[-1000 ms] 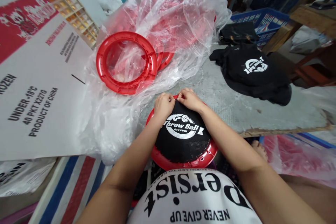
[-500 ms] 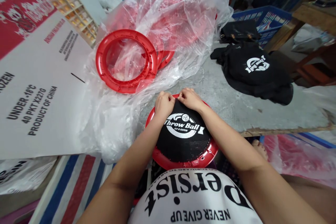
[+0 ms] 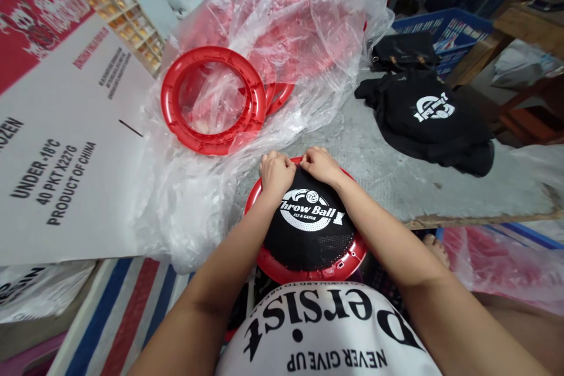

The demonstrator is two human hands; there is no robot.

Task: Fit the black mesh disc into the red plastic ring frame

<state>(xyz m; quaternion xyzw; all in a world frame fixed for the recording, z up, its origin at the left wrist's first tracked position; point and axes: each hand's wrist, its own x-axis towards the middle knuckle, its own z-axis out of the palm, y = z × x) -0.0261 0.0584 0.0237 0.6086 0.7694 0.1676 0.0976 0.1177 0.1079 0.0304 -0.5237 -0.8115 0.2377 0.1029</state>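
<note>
A red plastic ring (image 3: 308, 270) rests against my lap at the table's near edge, with a black mesh net (image 3: 308, 232) printed "Throw Ball" stretched over it. My left hand (image 3: 276, 170) and my right hand (image 3: 320, 164) are side by side at the ring's far rim. Both are closed, fingers pinching the net's edge against the rim. Bare red rings (image 3: 212, 100) lie stacked on a clear plastic bag (image 3: 282, 35) farther back on the table.
A flattened white carton (image 3: 57, 129) covers the left of the table. A pile of black nets (image 3: 432, 120) lies at the right on the grey tabletop (image 3: 383, 170). Blue crates (image 3: 445, 29) and a wooden bench stand beyond. A striped sack (image 3: 118, 311) hangs below left.
My hands have crept slightly along the far rim while still pinching the net; the view has tilted a little. Nothing else moved.
</note>
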